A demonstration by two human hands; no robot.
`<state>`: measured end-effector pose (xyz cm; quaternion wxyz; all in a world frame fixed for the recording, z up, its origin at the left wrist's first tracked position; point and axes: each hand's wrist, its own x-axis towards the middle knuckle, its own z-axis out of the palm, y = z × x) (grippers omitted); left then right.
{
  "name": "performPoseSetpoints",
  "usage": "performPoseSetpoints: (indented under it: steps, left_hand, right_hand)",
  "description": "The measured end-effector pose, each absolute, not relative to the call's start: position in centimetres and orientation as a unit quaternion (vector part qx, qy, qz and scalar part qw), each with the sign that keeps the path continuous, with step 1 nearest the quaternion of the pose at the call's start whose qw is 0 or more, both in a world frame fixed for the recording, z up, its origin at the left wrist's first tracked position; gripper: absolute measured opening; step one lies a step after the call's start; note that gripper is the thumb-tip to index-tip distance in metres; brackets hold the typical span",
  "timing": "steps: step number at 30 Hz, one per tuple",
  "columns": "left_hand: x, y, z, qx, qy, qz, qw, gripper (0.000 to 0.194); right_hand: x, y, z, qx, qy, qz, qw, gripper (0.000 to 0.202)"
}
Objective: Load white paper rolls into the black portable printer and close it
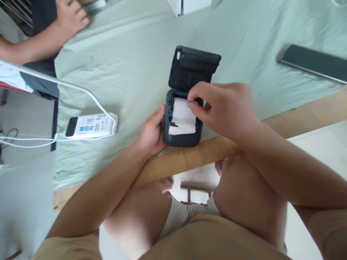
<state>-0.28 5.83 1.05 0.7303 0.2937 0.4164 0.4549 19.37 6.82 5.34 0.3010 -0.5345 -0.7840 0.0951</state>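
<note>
- Grip dark device (181, 140) at left side with left hand (152, 135), thumb along outer edge, other fingers hidden.
- Location of dark device: on green cloth (130, 76), just beside tan table edge (187, 160), hinged lid (193, 68) open, tilted away from the body.
- Inside the compartment: white paper (184, 110), near end ragged.
- Right hand (223, 108) above right side of compartment; thumb and index tips close together at paper's upper right; cannot tell whether pinched on it.
- To the left: white labelled block (90, 125) with white cables.
- Far right: dark flat slab (314, 63).
- Upper left: another person's hand (72, 15).
</note>
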Motion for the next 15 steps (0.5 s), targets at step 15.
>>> performPoseSetpoints:
  steps: [15]
  left_hand:
    - [-0.2, 5.9, 1.6, 0.284, 0.426, 0.432, 0.743, 0.041]
  right_hand:
    - [17.9, 5.6, 7.9, -0.573, -0.793, 0.146, 0.149, 0.034]
